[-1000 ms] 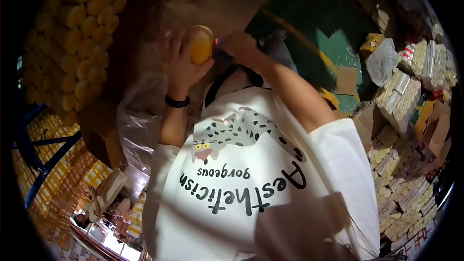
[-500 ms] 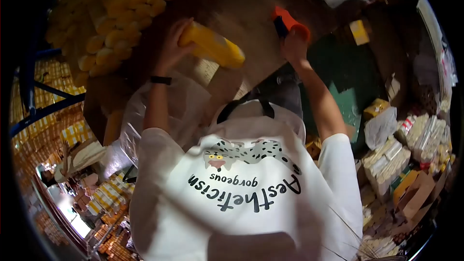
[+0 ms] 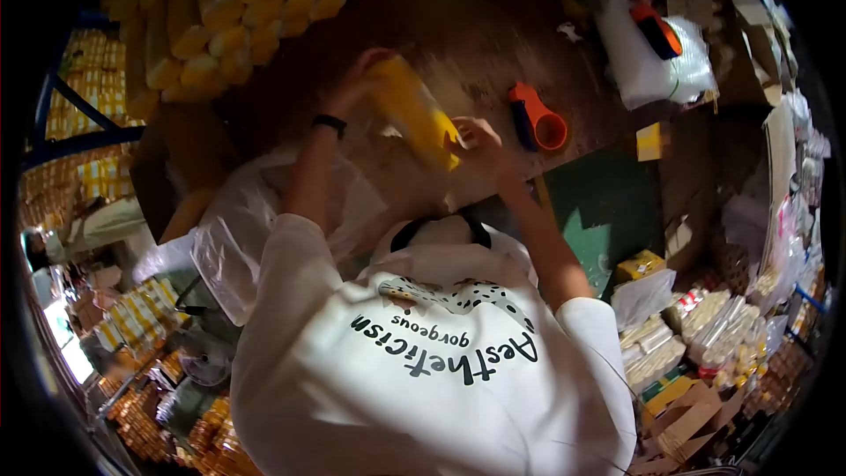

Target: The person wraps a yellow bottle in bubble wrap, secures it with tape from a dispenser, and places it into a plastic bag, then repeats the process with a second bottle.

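A yellow cylindrical package (image 3: 410, 115) is held at a slant over the brown work table (image 3: 480, 35). My left hand (image 3: 366, 75), with a black band on the wrist, is closed round its upper left end. At the lower right end, my right hand (image 3: 477, 139) has its fingers bent against the package; blur hides exactly how they grip. Just right of that hand, an orange and dark-blue tool (image 3: 536, 119) with a round hollow end lies on the table, touched by neither hand.
Similar yellow cylinders (image 3: 238, 13) are piled at the back left. A second orange and dark tool (image 3: 657, 33) rests on a clear plastic-wrapped bundle (image 3: 643, 75) at the back right. A clear plastic bag (image 3: 238, 238) hangs at my left. Packed goods (image 3: 718, 335) lie low right.
My right hand has let go of the orange tool, which now lies on the table, and has moved left to the yellow package. The view has shifted.
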{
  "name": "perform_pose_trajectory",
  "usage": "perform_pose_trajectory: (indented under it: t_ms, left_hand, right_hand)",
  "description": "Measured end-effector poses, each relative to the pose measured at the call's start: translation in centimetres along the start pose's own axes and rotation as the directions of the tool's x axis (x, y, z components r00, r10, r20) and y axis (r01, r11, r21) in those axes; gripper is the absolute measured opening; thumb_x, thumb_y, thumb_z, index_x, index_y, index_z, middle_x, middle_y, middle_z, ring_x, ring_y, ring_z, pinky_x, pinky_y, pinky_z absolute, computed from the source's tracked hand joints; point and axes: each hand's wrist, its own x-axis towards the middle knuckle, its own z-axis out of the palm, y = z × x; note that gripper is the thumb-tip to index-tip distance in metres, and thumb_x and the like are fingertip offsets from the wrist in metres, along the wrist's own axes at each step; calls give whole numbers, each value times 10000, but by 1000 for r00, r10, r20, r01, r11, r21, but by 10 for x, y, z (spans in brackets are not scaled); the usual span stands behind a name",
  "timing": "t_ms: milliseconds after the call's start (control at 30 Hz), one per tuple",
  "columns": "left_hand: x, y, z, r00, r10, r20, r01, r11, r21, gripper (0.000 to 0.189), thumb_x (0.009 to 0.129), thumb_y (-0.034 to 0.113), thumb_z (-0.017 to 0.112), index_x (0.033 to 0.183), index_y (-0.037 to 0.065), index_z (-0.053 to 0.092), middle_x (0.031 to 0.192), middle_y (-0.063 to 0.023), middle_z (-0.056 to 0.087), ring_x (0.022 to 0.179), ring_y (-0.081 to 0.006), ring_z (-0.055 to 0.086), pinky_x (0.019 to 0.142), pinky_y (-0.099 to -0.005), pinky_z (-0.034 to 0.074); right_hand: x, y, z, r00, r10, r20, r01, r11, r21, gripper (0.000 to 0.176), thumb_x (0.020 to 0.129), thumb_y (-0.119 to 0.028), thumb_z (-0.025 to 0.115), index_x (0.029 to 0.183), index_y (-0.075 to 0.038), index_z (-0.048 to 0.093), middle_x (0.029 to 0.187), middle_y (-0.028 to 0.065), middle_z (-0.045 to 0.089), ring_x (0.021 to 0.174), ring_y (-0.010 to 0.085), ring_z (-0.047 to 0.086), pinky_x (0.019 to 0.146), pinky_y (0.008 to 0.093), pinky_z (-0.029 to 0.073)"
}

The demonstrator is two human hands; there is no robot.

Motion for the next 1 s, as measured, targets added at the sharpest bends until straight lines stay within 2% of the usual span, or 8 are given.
perform_pose_trajectory:
  t_ms: [133, 267, 333, 467, 500, 533, 800, 1000]
  left_hand:
    - [21, -71, 36, 982, 182, -39, -177, 978, 114, 481, 801, 85, 672, 1208, 92, 416, 1320, -93, 459, 1214, -202, 419, 1012, -300, 338]
    - [-12, -65, 97, 773, 432, -465, -147, 835, 530, 448, 790, 176, 707, 1134, 62, 442, 1160, -104, 525, 1070, -224, 496, 931, -316, 395]
    - [-52, -25, 122, 810, 52, -584, 214, 901, 377, 505, 745, 249, 707, 1138, 52, 457, 1145, -174, 508, 1078, -312, 497, 892, -394, 418]
    - [-89, -57, 173, 884, -278, -375, 354, 923, 151, 350, 839, 293, 649, 1032, 27, 526, 911, -125, 569, 857, -232, 552, 767, -340, 455]
    - [-94, -32, 171, 928, -120, -353, 186, 970, 158, 366, 846, 296, 639, 1059, 20, 526, 934, -119, 580, 876, -216, 560, 791, -337, 459]
    - [-85, -101, 186, 877, -117, -466, 258, 932, 253, 389, 860, 308, 618, 1083, 5, 522, 969, -117, 590, 906, -209, 562, 817, -333, 458]
    - [-87, -64, 195, 765, -205, -611, 270, 963, 15, 363, 875, 336, 606, 982, -8, 557, 860, -96, 599, 813, -171, 580, 756, -327, 482]
    - [-53, -125, 213, 667, -102, -738, 53, 995, -90, 260, 863, 254, 622, 979, 23, 591, 847, -47, 607, 783, -161, 585, 712, -305, 499]
  right_hand:
    - [-11, 5, 3, 991, -68, -119, 30, 956, -290, 459, 735, -219, 756, 1129, -72, 572, 934, 120, 586, 896, 228, 598, 738, 332, 497]
    - [-14, 30, -5, 977, 197, -76, -190, 977, 95, 454, 713, -255, 783, 1058, -45, 575, 752, 100, 560, 734, 220, 574, 669, 333, 485]
    - [-12, 22, -8, 997, 49, -63, -55, 994, -96, 419, 715, -254, 786, 988, -39, 551, 746, 99, 549, 688, 222, 549, 628, 339, 467]
    - [-7, -4, 0, 995, 82, 64, -67, 975, -212, 384, 735, -201, 790, 871, -47, 466, 671, 20, 448, 604, 127, 445, 565, 275, 416]
    - [-3, -4, 5, 986, 137, 91, -117, 974, -195, 396, 739, -201, 786, 862, -55, 439, 655, 18, 418, 593, 134, 427, 562, 276, 410]
    - [-2, -11, 6, 987, 119, 104, -96, 975, -202, 401, 739, -201, 786, 853, -59, 429, 653, 17, 419, 593, 138, 429, 564, 280, 413]
    - [14, -5, -13, 934, 41, 354, 34, 979, -203, 395, 746, -197, 778, 885, -36, 445, 739, 68, 584, 648, 150, 574, 584, 289, 475]
    - [37, 51, -15, 818, 223, 530, -337, 933, 127, 253, 813, -126, 690, 888, -29, 470, 704, 47, 559, 517, 138, 537, 477, 259, 451]
